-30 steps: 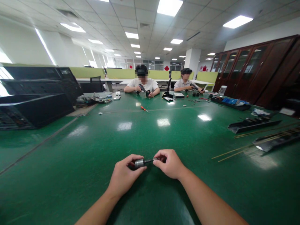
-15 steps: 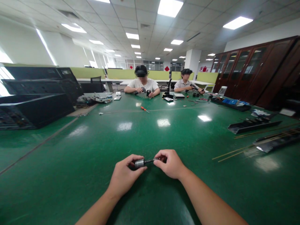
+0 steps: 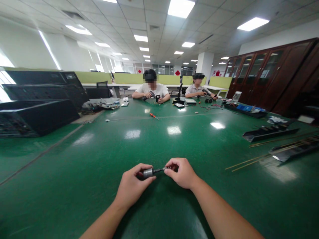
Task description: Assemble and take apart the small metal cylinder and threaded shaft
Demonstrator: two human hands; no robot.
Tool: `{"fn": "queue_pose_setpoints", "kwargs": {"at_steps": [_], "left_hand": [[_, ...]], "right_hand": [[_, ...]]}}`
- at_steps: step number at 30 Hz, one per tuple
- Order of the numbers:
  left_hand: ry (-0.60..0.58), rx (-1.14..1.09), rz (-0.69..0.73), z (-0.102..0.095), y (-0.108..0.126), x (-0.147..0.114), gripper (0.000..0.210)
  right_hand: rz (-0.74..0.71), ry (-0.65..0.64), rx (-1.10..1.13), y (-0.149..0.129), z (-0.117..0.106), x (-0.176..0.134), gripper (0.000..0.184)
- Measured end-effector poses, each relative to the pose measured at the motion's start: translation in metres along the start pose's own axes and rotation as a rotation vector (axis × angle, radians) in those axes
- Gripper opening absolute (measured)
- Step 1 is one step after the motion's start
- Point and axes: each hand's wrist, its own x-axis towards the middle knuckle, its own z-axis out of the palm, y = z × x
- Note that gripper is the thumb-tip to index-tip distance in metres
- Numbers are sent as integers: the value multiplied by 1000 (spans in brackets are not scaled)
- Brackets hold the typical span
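Observation:
A short silver metal cylinder with a thin dark shaft (image 3: 158, 170) lies level between my two hands, just over the green table; its exact kind I cannot make out. Thumb and fingers of my left hand (image 3: 131, 186) are closed round the cylinder (image 3: 148, 172), hiding its left end. At the other end, my right hand (image 3: 183, 173) pinches the tip of the shaft between thumb and fingers. Whether a separate small piece sits in that pinch is too small to tell.
An orange-handled screwdriver (image 3: 154, 116) lies further off on the green table (image 3: 104, 159). Black metal cases (image 3: 37, 116) stand at left. Black trays (image 3: 269, 134) and thin rods (image 3: 245, 162) lie at right. Two people (image 3: 151, 89) work across the table with power drills.
My right hand has shifted very slightly to the right along the shaft's end. My left hand keeps its place and its hold on the cylinder.

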Motion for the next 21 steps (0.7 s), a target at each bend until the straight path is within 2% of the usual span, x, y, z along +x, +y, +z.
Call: {"fn": "queue_pose_setpoints", "kwargs": {"at_steps": [10, 15, 18, 21], "left_hand": [[-7, -31, -23, 1, -3, 1, 29], [40, -37, -66, -3, -1, 3, 33], [121, 9, -96, -6, -1, 5, 36], [176, -105, -184, -6, -2, 9, 47]], "right_hand": [[-9, 13, 10, -2, -4, -1, 9], [-8, 15, 149, 1, -7, 2, 12], [79, 6, 322, 10, -6, 7, 29], [180, 36, 408, 21, -2, 13, 53]]}}
